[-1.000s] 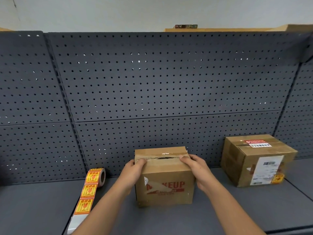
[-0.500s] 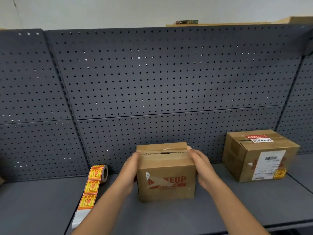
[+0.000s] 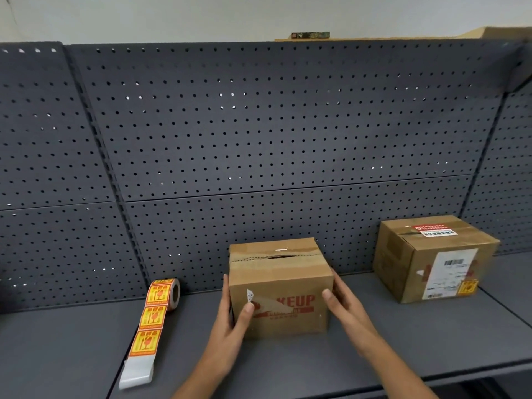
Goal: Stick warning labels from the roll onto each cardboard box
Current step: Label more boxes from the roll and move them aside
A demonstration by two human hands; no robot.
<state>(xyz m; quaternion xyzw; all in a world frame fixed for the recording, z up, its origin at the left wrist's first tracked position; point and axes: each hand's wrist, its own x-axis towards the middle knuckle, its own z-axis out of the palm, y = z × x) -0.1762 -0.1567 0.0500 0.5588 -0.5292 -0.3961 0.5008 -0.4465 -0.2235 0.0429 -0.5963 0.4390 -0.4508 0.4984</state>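
Matt cardboard box [image 3: 280, 286], glossy label roll [image 3: 162, 293]

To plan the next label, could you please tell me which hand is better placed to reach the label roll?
Left. The left hand rests on the side of the box nearest the label roll; the right hand would have to cross the box.
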